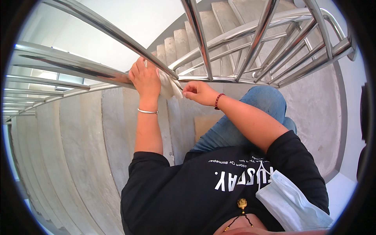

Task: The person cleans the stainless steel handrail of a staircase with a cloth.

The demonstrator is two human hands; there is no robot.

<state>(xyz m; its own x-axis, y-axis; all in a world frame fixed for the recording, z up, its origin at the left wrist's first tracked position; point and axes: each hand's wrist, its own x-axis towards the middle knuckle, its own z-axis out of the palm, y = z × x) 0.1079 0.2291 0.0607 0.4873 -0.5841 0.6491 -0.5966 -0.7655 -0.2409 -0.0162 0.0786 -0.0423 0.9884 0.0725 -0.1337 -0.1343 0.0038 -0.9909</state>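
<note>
My left hand (145, 79) bends over the thick steel handrail tube (88, 66) where it meets the lower rail. Its fingers press a pale cloth (168, 85) there, and some fingertips are hidden behind the metal. The cloth stretches in folds to the right, close under the foot of a slanting steel baluster (126, 38). At the cloth's right end my right hand (199, 93) is curled, with thumb and forefinger pinched at its edge; the exact grip is partly hidden.
Concrete steps (82, 126) descend on the left. Beyond the polished railing (223, 79), another flight (202, 32) curves past a white wall (123, 17). My jeans-clad knee (264, 100) is bent near the railing, over a tan flat piece (204, 123). A face mask (290, 199) hangs at my chest.
</note>
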